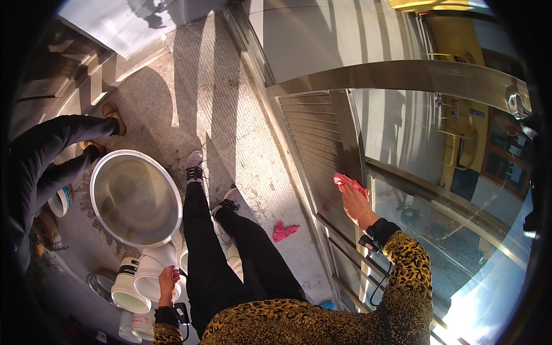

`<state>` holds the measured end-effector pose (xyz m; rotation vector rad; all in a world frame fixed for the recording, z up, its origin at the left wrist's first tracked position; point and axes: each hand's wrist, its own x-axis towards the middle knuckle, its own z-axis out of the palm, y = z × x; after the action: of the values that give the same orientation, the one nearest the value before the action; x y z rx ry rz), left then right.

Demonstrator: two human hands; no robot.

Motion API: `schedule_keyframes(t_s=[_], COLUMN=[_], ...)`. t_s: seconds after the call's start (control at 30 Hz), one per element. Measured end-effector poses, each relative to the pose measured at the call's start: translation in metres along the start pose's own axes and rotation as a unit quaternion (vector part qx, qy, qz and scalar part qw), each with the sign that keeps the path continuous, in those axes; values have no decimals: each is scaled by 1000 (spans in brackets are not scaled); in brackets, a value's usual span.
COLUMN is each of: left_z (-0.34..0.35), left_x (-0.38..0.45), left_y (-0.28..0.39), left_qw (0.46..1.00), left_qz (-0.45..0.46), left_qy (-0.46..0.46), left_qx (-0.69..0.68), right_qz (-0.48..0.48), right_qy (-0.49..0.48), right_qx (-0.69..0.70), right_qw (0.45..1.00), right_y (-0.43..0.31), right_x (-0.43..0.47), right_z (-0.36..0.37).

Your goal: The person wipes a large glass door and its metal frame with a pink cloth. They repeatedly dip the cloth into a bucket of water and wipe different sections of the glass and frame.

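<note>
My right hand (pixel 358 205) presses a crumpled pink cloth (pixel 348 183) against the metal frame of a glazed door, beside its ribbed lower panel (pixel 311 138). Part of the cloth is hidden under my fingers. On the other side, my left hand (pixel 167 281) hangs low with its fingers curled, in front of a white plastic bucket (pixel 151 269). Nothing shows in that hand, though its palm is only partly visible. A second pink cloth (pixel 284 231) lies on the floor between my legs and the door.
A large round metal basin (pixel 136 198) stands left of my feet. Beyond it another person's legs (pixel 56 146) and brown shoes (pixel 114 117) are close by. Several white buckets (pixel 129 289) and a metal lid or bowl (pixel 101 286) crowd the lower left. A metal rail (pixel 388 74) crosses the door.
</note>
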<state>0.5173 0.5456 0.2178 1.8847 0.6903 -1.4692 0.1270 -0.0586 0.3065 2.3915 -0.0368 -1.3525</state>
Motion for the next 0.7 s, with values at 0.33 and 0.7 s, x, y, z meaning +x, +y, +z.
schedule_keyframes(t_s=[0.33, 0.7], left_z=[-11, -20], left_x=[7, 38], left_y=[13, 10], left_qw=[1000, 997], left_qz=[-6, -63], left_qy=[24, 40], left_qx=[2, 15], right_qz=[145, 154], right_qy=[109, 199], right_qx=[-38, 106], right_qw=[983, 962], right_y=[99, 65], right_x=[209, 340], right_z=[-87, -32])
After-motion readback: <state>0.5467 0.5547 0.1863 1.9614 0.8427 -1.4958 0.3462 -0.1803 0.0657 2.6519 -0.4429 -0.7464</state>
